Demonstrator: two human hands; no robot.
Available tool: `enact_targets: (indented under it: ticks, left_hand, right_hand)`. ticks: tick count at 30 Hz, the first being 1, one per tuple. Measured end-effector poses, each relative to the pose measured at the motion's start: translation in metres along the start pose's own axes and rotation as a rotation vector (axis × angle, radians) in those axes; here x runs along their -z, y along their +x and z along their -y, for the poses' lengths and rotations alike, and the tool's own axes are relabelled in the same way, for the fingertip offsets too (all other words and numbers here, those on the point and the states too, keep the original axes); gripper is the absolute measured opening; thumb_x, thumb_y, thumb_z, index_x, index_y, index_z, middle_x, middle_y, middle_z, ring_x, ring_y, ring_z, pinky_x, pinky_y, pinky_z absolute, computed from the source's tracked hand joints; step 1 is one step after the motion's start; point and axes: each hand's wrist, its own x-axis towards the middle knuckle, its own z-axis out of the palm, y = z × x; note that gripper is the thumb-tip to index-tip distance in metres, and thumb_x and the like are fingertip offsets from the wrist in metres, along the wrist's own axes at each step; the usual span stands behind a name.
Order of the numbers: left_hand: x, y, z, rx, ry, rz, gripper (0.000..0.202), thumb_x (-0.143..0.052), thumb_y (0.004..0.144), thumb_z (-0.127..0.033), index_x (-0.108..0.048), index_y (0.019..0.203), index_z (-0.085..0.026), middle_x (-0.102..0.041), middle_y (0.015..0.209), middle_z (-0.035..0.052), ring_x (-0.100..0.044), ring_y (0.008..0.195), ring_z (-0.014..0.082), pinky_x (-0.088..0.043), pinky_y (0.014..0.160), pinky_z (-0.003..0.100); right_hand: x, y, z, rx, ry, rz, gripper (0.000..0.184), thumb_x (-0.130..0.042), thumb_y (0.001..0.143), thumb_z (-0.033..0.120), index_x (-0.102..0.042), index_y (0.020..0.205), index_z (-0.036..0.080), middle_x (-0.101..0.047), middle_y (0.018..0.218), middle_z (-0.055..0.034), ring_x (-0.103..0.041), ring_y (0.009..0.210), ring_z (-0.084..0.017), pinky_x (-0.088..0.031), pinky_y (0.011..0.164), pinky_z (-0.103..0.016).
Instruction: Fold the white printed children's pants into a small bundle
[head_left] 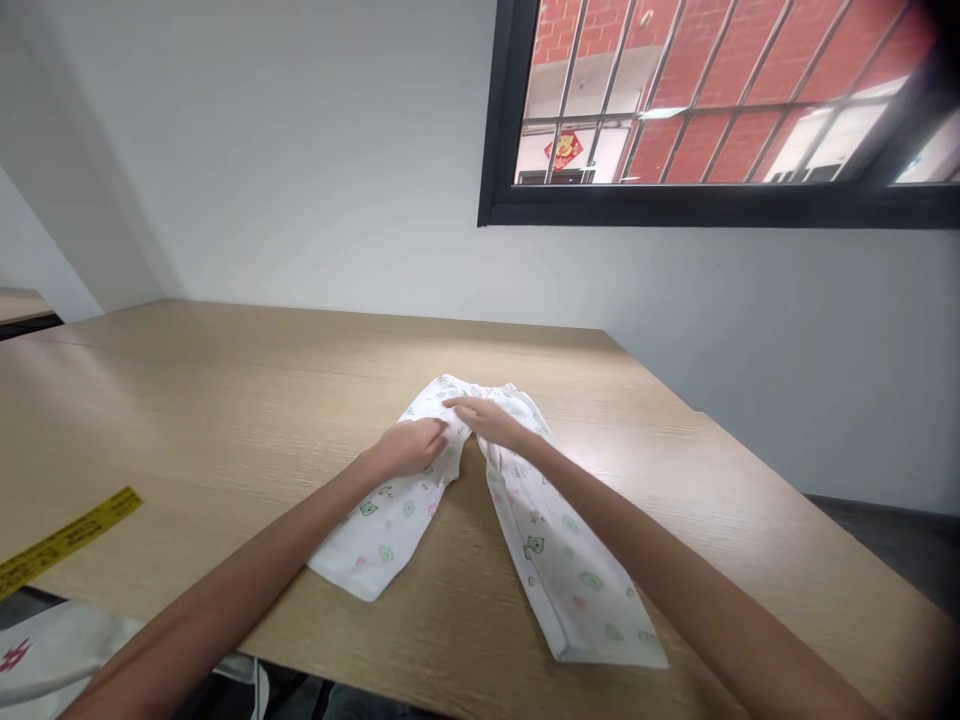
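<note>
A pair of small white pants (581, 580) with a pastel animal print lies spread on the table. The gathered waistband points away from me, and the two legs fan out towards me. My left hand (411, 446) is closed at the upper part of the left leg, its curled fingertips at the fabric near the crotch. My right hand (487, 418) reaches across the top of the pants just below the waistband. Its fingers stretch to the left, flat over the cloth, and grip nothing that I can see. My right forearm passes above the right leg.
The pants rest on a wooden table (247, 420). A yellow strip with dark markings (71, 540) lies at the left edge. White fabric with a red mark (60, 645) is below the table at lower left. A barred window (705, 205) is in the wall behind.
</note>
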Motion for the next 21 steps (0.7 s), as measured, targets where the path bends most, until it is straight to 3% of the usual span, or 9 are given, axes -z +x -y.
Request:
enact_targets:
  ticks: [2, 4, 7, 10, 13, 17, 19, 21]
  left_hand:
    - [-0.006, -0.002, 0.003, -0.056, 0.000, 0.013, 0.029, -0.037, 0.086, -0.032, -0.059, 0.103, -0.020, -0.060, 0.109, 0.0059, -0.055, 0.099, 0.0221, -0.044, 0.082, 0.030]
    - [-0.010, -0.004, 0.007, -0.104, 0.002, 0.031, 0.035, -0.032, 0.088, -0.029, -0.056, 0.110, -0.018, -0.056, 0.118, 0.0066, -0.050, 0.109, 0.0221, -0.041, 0.090, 0.032]
    - [-0.011, -0.024, 0.011, -0.162, 0.013, 0.076, 0.041, -0.028, 0.090, -0.027, -0.044, 0.126, -0.018, -0.044, 0.133, 0.0050, -0.037, 0.123, 0.0220, -0.027, 0.104, 0.039]
    - [-0.006, -0.068, 0.006, -0.154, 0.032, 0.140, 0.044, -0.024, 0.093, -0.034, -0.028, 0.136, -0.024, -0.030, 0.141, 0.0006, -0.024, 0.131, 0.0209, -0.016, 0.108, 0.045]
    - [0.004, -0.125, -0.008, -0.097, 0.047, 0.215, 0.045, -0.021, 0.094, -0.038, -0.017, 0.138, -0.031, -0.021, 0.144, -0.0037, -0.015, 0.134, 0.0184, -0.013, 0.110, 0.044]
    - [0.013, -0.181, -0.025, -0.031, 0.067, 0.259, 0.046, -0.022, 0.094, -0.037, -0.009, 0.138, -0.035, -0.016, 0.145, -0.0056, -0.013, 0.134, 0.0175, -0.016, 0.110, 0.043]
    - [0.016, -0.192, -0.029, -0.022, 0.071, 0.259, 0.054, -0.033, 0.090, -0.045, -0.010, 0.138, -0.035, -0.019, 0.144, -0.0040, -0.018, 0.133, 0.0203, -0.020, 0.108, 0.043]
    - [0.022, -0.191, -0.032, -0.011, 0.066, 0.238, 0.066, -0.047, 0.080, -0.056, -0.022, 0.137, -0.033, -0.028, 0.141, -0.0007, -0.028, 0.129, 0.0244, -0.026, 0.106, 0.044]
  right_hand:
    - [-0.022, 0.005, 0.011, 0.174, 0.041, 0.124, 0.038, -0.024, 0.091, 0.019, -0.054, 0.115, 0.021, -0.057, 0.117, -0.0009, -0.051, 0.105, -0.015, -0.040, 0.088, -0.027]
    - [-0.040, 0.011, 0.014, 0.280, -0.047, 0.168, 0.040, -0.020, 0.092, 0.018, -0.052, 0.116, 0.022, -0.057, 0.116, -0.0008, -0.051, 0.104, -0.017, -0.040, 0.089, -0.031]
    - [-0.054, 0.024, 0.005, 0.289, -0.310, 0.168, 0.039, -0.022, 0.092, 0.019, -0.048, 0.121, 0.019, -0.049, 0.126, -0.0049, -0.043, 0.113, -0.024, -0.037, 0.091, -0.042]
    - [-0.060, 0.036, -0.009, 0.222, -0.479, 0.141, 0.041, -0.023, 0.092, 0.021, -0.038, 0.130, 0.020, -0.038, 0.137, -0.0054, -0.033, 0.122, -0.027, -0.034, 0.093, -0.047]
    - [-0.063, 0.043, -0.016, 0.172, -0.539, 0.094, 0.043, -0.022, 0.091, 0.020, -0.033, 0.133, 0.020, -0.034, 0.139, -0.0063, -0.031, 0.123, -0.028, -0.031, 0.095, -0.050]
    - [-0.064, 0.049, -0.015, 0.054, -0.409, 0.059, 0.043, -0.026, 0.090, 0.021, -0.034, 0.132, 0.019, -0.032, 0.140, -0.0066, -0.027, 0.126, -0.029, -0.019, 0.099, -0.058]
    - [-0.059, 0.052, -0.011, -0.023, -0.202, 0.059, 0.040, -0.031, 0.090, 0.023, -0.039, 0.129, 0.020, -0.033, 0.140, -0.0056, -0.022, 0.128, -0.029, -0.011, 0.101, -0.059]
    - [-0.046, 0.053, -0.007, -0.071, -0.013, 0.081, 0.035, -0.038, 0.089, 0.028, -0.050, 0.120, 0.022, -0.042, 0.133, -0.0048, -0.028, 0.126, -0.029, -0.014, 0.104, -0.055]
